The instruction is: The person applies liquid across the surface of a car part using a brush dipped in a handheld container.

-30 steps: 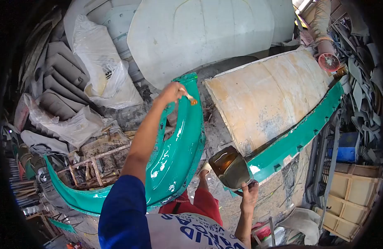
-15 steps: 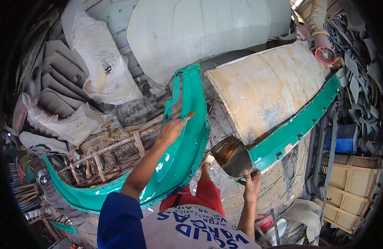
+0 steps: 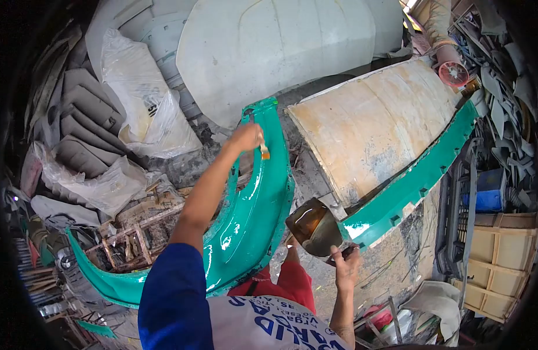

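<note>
My left hand [image 3: 245,137] is closed around a paintbrush [image 3: 264,149] whose bristles are orange-brown. The bristles point down at the upper part of a long, curved green panel [image 3: 268,192]; whether they touch it I cannot tell. Wet-looking highlights lie along the panel's glossy surface. On the other side, my right hand [image 3: 346,267] grips the handle of a dark pot [image 3: 326,239], which is tilted and has brown liquid inside. The pot is held near the lower end of a second, narrower green panel [image 3: 409,192].
A worn beige sheet [image 3: 374,134] lies between the two green panels. Large white moulded panels [image 3: 275,58] stand at the back. Plastic-wrapped pieces [image 3: 146,99] and grey stacked parts [image 3: 91,116] crowd the left. A wooden frame [image 3: 142,242] lies inside the curve; a blue container [image 3: 489,191] sits right.
My left hand has moved up the curved panel, and the brush now points downward instead of up to the right. The pot has shifted slightly left and down in view.
</note>
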Motion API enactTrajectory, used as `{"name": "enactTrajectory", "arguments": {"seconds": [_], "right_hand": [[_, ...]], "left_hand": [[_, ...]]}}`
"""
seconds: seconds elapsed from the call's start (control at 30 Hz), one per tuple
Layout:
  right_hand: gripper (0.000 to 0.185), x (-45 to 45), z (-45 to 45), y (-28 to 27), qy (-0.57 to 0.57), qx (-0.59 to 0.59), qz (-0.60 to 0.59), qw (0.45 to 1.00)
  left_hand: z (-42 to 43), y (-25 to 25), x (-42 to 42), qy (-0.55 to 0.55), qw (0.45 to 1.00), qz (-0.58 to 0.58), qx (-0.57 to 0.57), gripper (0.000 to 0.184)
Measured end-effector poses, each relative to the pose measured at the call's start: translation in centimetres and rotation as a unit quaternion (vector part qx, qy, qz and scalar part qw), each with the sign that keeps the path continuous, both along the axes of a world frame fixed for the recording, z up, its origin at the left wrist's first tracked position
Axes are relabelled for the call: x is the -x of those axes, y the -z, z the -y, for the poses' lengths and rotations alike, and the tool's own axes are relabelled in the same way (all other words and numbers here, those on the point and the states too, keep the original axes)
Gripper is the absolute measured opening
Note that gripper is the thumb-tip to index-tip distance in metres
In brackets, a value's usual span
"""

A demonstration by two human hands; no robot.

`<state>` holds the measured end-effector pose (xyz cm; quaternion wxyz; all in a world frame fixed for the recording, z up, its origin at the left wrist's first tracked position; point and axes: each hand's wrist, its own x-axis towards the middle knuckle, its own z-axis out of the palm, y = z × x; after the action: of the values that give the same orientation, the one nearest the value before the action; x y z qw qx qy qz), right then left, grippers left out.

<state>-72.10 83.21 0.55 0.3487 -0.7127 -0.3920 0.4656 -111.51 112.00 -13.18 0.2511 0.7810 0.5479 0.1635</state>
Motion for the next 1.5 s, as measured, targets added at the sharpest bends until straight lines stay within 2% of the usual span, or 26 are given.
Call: {"name": "enactTrajectory", "arguments": {"seconds": [0.1,0.17,0.2,0.23,0.3,0.37,0.43,0.57,0.67,0.7,0.77,0.83,0.9,0.97,1.0,1.07,1.1,1.17,1.23,1.3,1.4,1.47,1.5], "right_hand": [[0.057,0.0,0.1,0.8,-0.005,0.016,0.018,1.000],[0.058,0.7,-0.7,0.2,-0.013,0.022,0.024,0.999],[0.060,1.1,-0.9,0.3,-0.002,0.009,0.006,1.000],[0.060,1.1,-1.1,0.7,-0.002,0.010,0.004,1.000],[0.061,0.7,-1.4,1.4,-0.013,-0.005,0.022,1.000],[0.063,0.6,-2.0,0.8,-0.025,-0.012,0.052,0.998],[0.065,0.1,-2.4,0.5,-0.016,-0.003,0.061,0.998],[0.069,-1.5,-2.6,0.7,-0.017,0.002,0.080,0.997],[0.069,-2.0,-2.1,0.4,-0.008,0.010,0.079,0.997],[0.069,-2.1,-1.9,0.2,-0.012,0.007,0.082,0.997],[0.068,-1.9,-1.5,0.1,-0.002,0.029,0.040,0.999],[0.067,-1.9,-1.0,0.9,0.004,0.025,0.035,0.999],[0.057,-2.4,-0.4,2.6,-0.018,-0.006,0.090,0.996],[0.059,-2.4,0.0,2.6,-0.025,0.014,0.132,0.991],[0.061,-2.1,0.1,2.6,-0.026,0.011,0.140,0.990],[0.064,-1.4,0.1,2.1,-0.027,0.016,0.137,0.990],[0.064,-1.4,0.2,2.3,-0.027,0.017,0.139,0.990],[0.063,-1.4,0.5,3.1,-0.016,0.024,0.130,0.991],[0.064,-1.2,0.6,3.2,-0.007,0.014,0.121,0.993],[0.066,-1.1,0.6,3.2,0.004,-0.006,0.108,0.994],[0.064,-1.1,0.6,3.4,-0.039,0.010,0.168,0.985],[0.064,-0.2,0.4,2.4,-0.046,0.010,0.174,0.984],[0.063,0.4,0.4,1.6,-0.053,0.014,0.177,0.983]], "left_hand": [[-4.0,-1.3,0.4,-0.026,1.000,-0.008,0.015,0.009],[-4.7,-2.9,-0.1,-0.108,0.991,-0.006,-0.074,0.012],[-3.8,-5.1,-0.9,-0.124,0.989,-0.012,-0.076,0.015],[-2.8,-4.6,-1.3,-0.124,0.989,-0.014,-0.074,0.015],[0.6,-3.2,-2.2,-0.145,0.984,-0.001,-0.103,0.022],[5.9,-2.2,-3.5,-0.102,0.989,0.057,-0.096,0.029],[11.7,-1.6,-4.8,-0.090,0.990,0.048,-0.102,0.033],[23.2,-2.2,-6.1,-0.096,0.994,-0.037,0.048,0.035],[28.3,-3.4,-5.7,-0.059,0.995,0.000,0.079,0.030],[28.4,-3.2,-5.0,-0.063,0.995,0.002,0.076,0.030],[27.6,-2.5,-3.5,0.015,0.996,-0.003,0.090,0.019],[23.1,-3.2,-3.5,0.055,0.990,0.062,0.112,0.021],[18.0,-2.6,-3.9,0.053,0.994,0.041,0.084,0.019],[13.4,-3.0,-4.5,0.057,0.994,0.092,-0.032,0.019],[12.2,-2.7,-5.0,0.059,0.993,0.097,-0.030,0.019],[11.2,-1.7,-5.9,-0.123,0.980,0.076,-0.134,0.024],[12.2,-1.2,-6.1,-0.124,0.980,0.077,-0.133,0.024],[16.4,-0.5,-6.8,-0.046,0.987,0.089,-0.122,0.032],[21.2,-1.7,-7.6,-0.044,0.991,0.124,-0.023,0.036],[25.5,-1.3,-7.7,-0.043,0.993,0.105,0.045,0.037],[30.5,0.0,-6.5,-0.033,0.987,0.156,-0.021,0.031],[31.8,-1.5,-5.3,0.014,0.996,0.081,0.042,0.026],[31.8,-1.9,-4.5,0.016,0.996,0.082,0.041,0.026]]}}
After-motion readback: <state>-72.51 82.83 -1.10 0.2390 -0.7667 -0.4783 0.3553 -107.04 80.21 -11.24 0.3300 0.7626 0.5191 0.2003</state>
